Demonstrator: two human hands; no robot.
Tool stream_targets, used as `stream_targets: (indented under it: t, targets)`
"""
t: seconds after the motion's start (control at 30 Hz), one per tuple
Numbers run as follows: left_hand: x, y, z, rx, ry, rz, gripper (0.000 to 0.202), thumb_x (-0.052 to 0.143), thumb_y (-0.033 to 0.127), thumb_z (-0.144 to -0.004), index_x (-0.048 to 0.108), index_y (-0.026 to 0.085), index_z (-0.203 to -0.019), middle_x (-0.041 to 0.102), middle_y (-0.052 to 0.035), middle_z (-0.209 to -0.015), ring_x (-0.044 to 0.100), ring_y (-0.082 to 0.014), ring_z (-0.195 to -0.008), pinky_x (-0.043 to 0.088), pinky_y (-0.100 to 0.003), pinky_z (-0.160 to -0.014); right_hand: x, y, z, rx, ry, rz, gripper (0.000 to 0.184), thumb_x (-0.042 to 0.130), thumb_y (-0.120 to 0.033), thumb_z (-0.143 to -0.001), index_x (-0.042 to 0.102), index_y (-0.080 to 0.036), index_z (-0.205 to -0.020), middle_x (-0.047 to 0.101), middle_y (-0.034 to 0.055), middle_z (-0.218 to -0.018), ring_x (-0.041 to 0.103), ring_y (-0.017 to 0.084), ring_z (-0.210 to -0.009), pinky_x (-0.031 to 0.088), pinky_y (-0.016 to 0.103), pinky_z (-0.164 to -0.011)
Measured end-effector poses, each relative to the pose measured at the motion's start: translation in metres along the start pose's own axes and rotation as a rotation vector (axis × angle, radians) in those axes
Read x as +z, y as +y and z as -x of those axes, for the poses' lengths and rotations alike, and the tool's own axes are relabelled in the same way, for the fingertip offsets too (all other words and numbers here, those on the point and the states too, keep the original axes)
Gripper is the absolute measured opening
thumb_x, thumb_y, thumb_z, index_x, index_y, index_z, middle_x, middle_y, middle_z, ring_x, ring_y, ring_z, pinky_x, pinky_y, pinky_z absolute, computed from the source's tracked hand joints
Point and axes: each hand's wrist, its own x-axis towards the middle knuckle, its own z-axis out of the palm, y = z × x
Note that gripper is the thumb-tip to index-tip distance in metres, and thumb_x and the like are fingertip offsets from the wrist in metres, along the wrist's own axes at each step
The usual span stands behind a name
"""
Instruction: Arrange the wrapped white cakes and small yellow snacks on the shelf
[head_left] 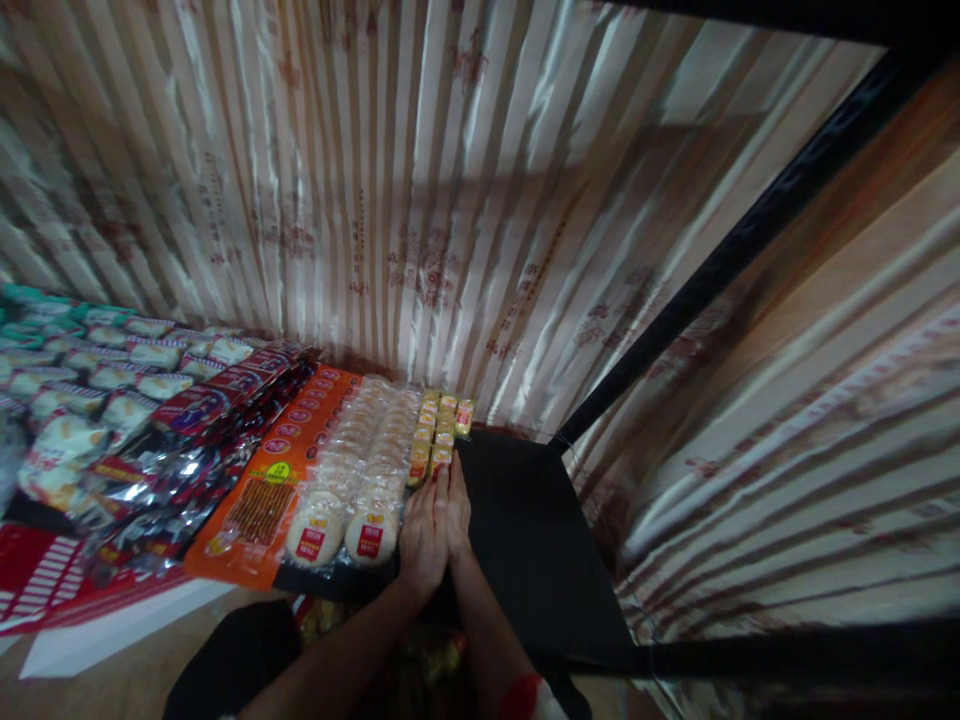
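Note:
My left hand (424, 532) and my right hand (458, 510) lie side by side, touching, on the dark shelf board. Their fingers are stretched forward and reach the near end of a double row of small gold snack packets (424, 437). Anything under the palms is hidden. Just left of my left hand, two rows of round white cakes in clear wrappers (372, 530) overlap away from me; the nearest bear red labels. Beside my right hand is the black surface of the shelf (525, 540).
Left of the cakes are orange snack-stick packs (259, 500), dark red shiny packs (217, 400) and many white packs (64, 450). A pleated, printed curtain (420, 200) hangs behind. A black frame bar (720, 260) slants up at right. A red-and-white strip (45, 570) lies at the left front.

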Motion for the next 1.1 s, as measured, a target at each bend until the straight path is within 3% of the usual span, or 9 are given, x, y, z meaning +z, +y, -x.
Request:
stream_targets:
  t: [0.33,0.53,0.73,0.87,1.1]
  targets:
    - [0.002,0.001,0.008,0.015,0.031,-0.017,0.047,0.023,0.028,-0.09,0.048,0.013,-0.127,0.053,-0.0114,-0.129,0.045,-0.0198,-0.121,0.034,-0.043,-0.106,-0.007,-0.004,0.011,0.034,0.028,-0.002,0.065,0.027,-0.054,-0.082,0.047,-0.011,-0.127,0.05,0.0137,-0.131,0.043,0.022,-0.124,0.032,0.036,-0.105]
    - [0.001,0.006,0.029,0.028,0.013,-0.047,0.048,0.021,0.03,-0.091,0.049,0.013,-0.126,0.055,-0.012,-0.127,0.046,-0.0213,-0.12,0.037,-0.043,-0.104,-0.016,-0.002,0.033,0.025,0.091,0.036,0.062,0.027,-0.052,-0.084,0.049,-0.011,-0.125,0.051,0.0153,-0.129,0.047,0.024,-0.121,0.036,0.038,-0.102]
    - [0.003,-0.006,0.054,0.1,0.048,-0.092,0.045,0.024,0.03,-0.091,0.052,0.018,-0.124,0.059,-0.0101,-0.121,0.053,-0.0212,-0.113,0.043,-0.039,-0.098,-0.023,0.006,0.06,0.012,0.159,-0.001,0.053,0.034,-0.05,-0.083,0.056,-0.016,-0.117,0.059,0.0139,-0.119,0.055,0.026,-0.11,0.042,0.039,-0.095]
    - [-0.01,-0.01,0.075,0.22,-0.04,-0.107,0.043,0.027,0.028,-0.09,0.05,0.021,-0.126,0.059,-0.0096,-0.12,0.054,-0.0219,-0.11,0.043,-0.039,-0.096,-0.023,0.005,0.085,0.01,0.16,-0.034,0.048,0.033,-0.046,-0.084,0.058,-0.016,-0.112,0.062,0.0135,-0.112,0.058,0.024,-0.104,0.045,0.038,-0.091]
    - [-0.051,-0.003,0.127,0.172,-0.104,-0.041,0.044,0.023,0.025,-0.09,0.049,0.015,-0.125,0.06,-0.0123,-0.117,0.054,-0.0207,-0.108,0.045,-0.041,-0.094,-0.025,-0.003,0.147,0.011,0.074,-0.175,0.04,0.035,-0.038,-0.083,0.059,-0.017,-0.106,0.066,0.011,-0.103,0.061,0.019,-0.094,0.048,0.034,-0.087]
